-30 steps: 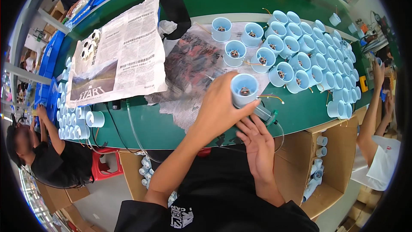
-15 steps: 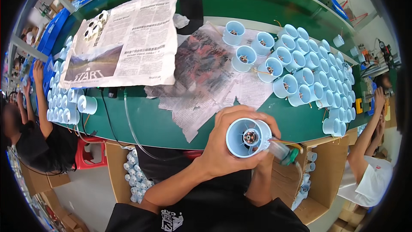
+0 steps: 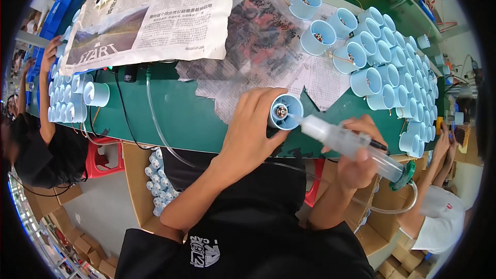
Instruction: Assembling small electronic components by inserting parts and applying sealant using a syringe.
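Observation:
My left hand (image 3: pixel 248 126) is closed round a light blue plastic motor housing (image 3: pixel 296 104), its open end facing up. Inside sits a small round motor core (image 3: pixel 281 111) with copper-coloured windings. My right hand (image 3: pixel 360 157), closed, grips a large clear dispensing syringe (image 3: pixel 328 133). A green cap (image 3: pixel 402 175) closes the syringe's back end, and a clear hose (image 3: pixel 413 199) runs from it. The syringe's thin tip reaches the housing's opening near the core; whether it touches cannot be made out. A black stick-like piece shows beside the right fingers.
Many similar blue housings (image 3: pixel 381 51) stand grouped at the right of the green table (image 3: pixel 181 124); more are stacked at the left (image 3: pixel 95 94). Newspaper (image 3: pixel 165 20) covers the far left area. Cardboard boxes (image 3: pixel 135 186) stand below the table's edge. Co-workers sit at both sides.
Both hands were round the housing, the syringe hanging at its right. Now my right hand is apart from it, with the syringe's tip turned to its opening. The view has shifted.

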The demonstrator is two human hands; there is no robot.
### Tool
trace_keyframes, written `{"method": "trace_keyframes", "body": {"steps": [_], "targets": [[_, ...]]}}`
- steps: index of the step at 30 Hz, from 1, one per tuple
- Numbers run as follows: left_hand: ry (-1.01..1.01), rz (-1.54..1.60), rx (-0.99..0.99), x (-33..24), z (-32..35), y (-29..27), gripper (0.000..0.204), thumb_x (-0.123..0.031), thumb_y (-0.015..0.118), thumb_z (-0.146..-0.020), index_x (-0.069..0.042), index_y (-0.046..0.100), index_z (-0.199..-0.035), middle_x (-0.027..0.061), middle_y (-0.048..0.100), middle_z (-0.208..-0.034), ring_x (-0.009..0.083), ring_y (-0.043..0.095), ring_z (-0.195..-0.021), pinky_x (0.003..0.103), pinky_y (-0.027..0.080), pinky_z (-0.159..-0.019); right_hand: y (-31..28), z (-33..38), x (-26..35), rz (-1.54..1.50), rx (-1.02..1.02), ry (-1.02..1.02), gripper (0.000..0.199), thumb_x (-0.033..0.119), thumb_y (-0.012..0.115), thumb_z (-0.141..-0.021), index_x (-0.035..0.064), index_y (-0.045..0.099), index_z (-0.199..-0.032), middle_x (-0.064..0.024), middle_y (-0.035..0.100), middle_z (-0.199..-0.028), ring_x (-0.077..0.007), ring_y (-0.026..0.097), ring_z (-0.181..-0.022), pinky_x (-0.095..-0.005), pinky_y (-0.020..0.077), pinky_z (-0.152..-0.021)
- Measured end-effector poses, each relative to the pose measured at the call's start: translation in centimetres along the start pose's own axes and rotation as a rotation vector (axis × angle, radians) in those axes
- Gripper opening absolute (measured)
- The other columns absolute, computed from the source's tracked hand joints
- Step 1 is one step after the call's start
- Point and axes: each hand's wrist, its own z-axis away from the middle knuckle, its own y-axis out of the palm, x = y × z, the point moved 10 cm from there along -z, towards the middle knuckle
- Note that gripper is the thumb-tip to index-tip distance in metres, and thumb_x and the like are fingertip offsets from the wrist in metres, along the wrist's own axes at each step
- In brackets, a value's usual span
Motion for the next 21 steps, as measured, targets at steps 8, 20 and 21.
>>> {"method": "trace_keyframes", "body": {"steps": [8,20,21], "targets": [[0.016,-0.018,-0.009,-0.09,0.35,0.16,0.059,-0.005,0.074,-0.069,-0.005,0.05,-0.122,0.0139,0.052,-0.117,0.0354,0.047,-0.111,0.042,0.039,-0.095,0.57,-0.34,-0.56,0.094,0.068,0.102,0.06,0.046,0.069,-0.075,-0.0112,0.066,-0.092,-0.0116,0.051,-0.075,-0.0188,0.057,-0.058,-0.0278,0.0507,-0.045],[0.036,-0.039,-0.004,-0.25,0.12,0.3,0.061,-0.002,0.073,-0.067,-0.005,0.047,-0.122,0.0133,0.049,-0.113,0.0332,0.047,-0.106,0.041,0.041,-0.091,0.82,-0.41,0.37,0.191,0.13,0.077,0.058,0.045,0.067,-0.077,-0.0112,0.064,-0.094,-0.0161,0.057,-0.078,-0.0181,0.057,-0.057,-0.0258,0.0487,-0.046],[0.043,-0.038,-0.003,-0.32,0.14,0.31,0.061,-0.002,0.073,-0.067,-0.005,0.047,-0.122,0.0133,0.049,-0.112,0.0332,0.047,-0.105,0.041,0.041,-0.091,0.81,-0.43,0.31,0.194,0.129,0.09,0.058,0.044,0.067,-0.077,-0.0111,0.064,-0.094,-0.0165,0.058,-0.079,-0.0184,0.058,-0.056,-0.0257,0.0482,-0.047]]}}
